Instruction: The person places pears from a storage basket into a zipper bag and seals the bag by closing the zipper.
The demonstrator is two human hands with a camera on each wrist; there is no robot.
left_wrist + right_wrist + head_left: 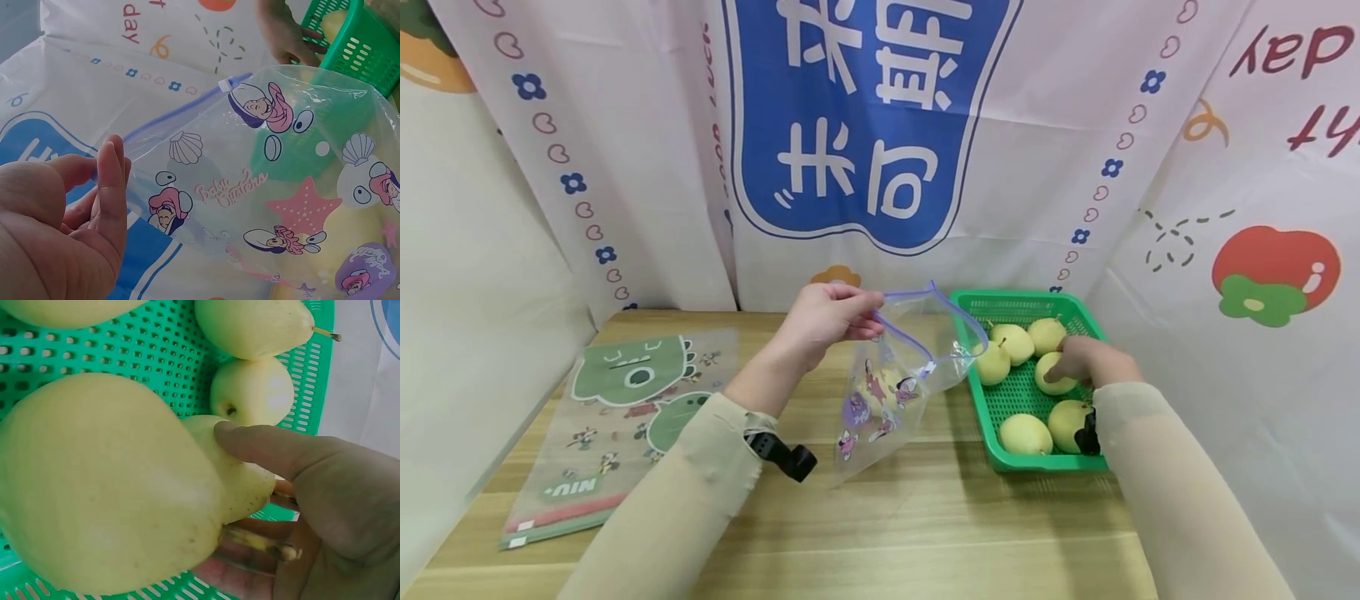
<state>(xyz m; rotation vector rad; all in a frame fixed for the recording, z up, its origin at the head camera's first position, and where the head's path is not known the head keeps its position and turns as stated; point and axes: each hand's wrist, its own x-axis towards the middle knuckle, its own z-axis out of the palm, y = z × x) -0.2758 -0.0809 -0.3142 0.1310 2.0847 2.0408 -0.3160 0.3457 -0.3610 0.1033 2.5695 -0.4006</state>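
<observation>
My left hand pinches the purple zip edge of a clear zip bag between thumb and fingers. The bag hangs with its mouth spread, printed with pink and purple cartoon figures. A yellowish pear shows through the bag's side in the left wrist view. Over at the right, my right hand reaches into a green plastic basket and grips a pear. Its thumb lies on the pear's upper side, with fingers curled beneath. A larger pear fills the foreground of the right wrist view, hiding part of the held one.
Several other pears lie in the basket. Flat on the wooden table at the left are zip bags with green cartoon prints. Printed cloth hangs behind the table, and pale cloth walls stand at both sides.
</observation>
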